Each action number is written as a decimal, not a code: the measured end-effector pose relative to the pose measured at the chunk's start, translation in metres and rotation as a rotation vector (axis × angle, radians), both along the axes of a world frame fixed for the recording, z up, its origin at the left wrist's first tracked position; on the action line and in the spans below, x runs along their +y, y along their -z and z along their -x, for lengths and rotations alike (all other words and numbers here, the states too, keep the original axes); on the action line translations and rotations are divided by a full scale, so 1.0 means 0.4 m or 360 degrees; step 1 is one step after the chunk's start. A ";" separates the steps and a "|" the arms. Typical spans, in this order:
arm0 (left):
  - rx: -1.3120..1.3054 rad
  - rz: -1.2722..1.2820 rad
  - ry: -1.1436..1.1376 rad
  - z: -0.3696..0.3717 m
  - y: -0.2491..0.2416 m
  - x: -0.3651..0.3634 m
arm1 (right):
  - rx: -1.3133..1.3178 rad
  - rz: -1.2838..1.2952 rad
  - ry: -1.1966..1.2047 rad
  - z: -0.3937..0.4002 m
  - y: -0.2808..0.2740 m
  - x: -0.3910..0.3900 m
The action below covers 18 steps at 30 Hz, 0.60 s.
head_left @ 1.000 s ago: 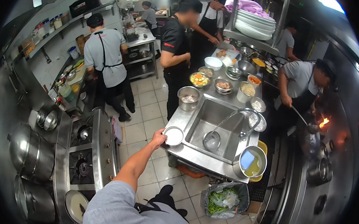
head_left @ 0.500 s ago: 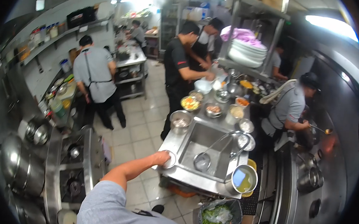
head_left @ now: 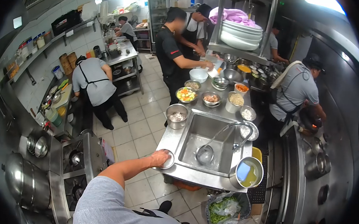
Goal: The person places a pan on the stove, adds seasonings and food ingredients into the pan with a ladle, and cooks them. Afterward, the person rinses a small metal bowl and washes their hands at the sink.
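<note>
My left hand [head_left: 158, 157] reaches out to the near left corner of the steel sink counter. Its fingers close over the rim of a small round metal bowl [head_left: 168, 160], which rests on that corner. What the bowl holds is hard to make out. To its right is the steel sink [head_left: 194, 139], with a metal strainer or ladle-like piece [head_left: 205, 154] hanging in the basin below the curved tap. A metal pot [head_left: 176, 116] of pale pieces stands beyond my hand on the counter's left side. My right hand is out of the frame.
A pot of yellowish liquid with a blue item [head_left: 247, 173] sits at the right counter corner. Below is a bag of green scraps [head_left: 224, 211]. Burners [head_left: 76, 159] stand left. Several co-workers are around, including one at a wok [head_left: 298, 90] on the right.
My view has shifted a little; my left hand stays at the small bowl. The co-worker on the left bends lower. On the right, the co-worker's raised ladle no longer shows and the arm reaches down.
</note>
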<state>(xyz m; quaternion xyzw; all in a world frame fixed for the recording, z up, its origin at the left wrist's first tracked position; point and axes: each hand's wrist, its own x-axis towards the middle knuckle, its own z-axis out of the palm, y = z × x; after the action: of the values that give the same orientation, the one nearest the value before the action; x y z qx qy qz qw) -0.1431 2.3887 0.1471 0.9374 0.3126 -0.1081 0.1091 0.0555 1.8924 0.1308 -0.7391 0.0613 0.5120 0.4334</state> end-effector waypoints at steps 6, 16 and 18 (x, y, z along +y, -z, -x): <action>-0.0125 0.0027 -0.0102 0.000 0.004 -0.012 | 0.0029 0.0130 0.0080 -0.007 0.022 -0.050; -0.0141 0.0028 -0.0097 -0.007 -0.014 -0.012 | 0.0054 0.0310 0.0323 0.006 0.045 -0.170; -0.0106 0.0057 -0.0101 -0.017 -0.044 -0.017 | 0.0060 0.0321 0.0414 0.019 0.055 -0.205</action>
<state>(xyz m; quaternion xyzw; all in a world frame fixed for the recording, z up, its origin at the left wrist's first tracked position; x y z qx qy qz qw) -0.1365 2.3821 0.1646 0.9280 0.3364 -0.0788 0.1397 0.0480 1.8103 0.1088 -0.7550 0.2157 0.4565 0.4184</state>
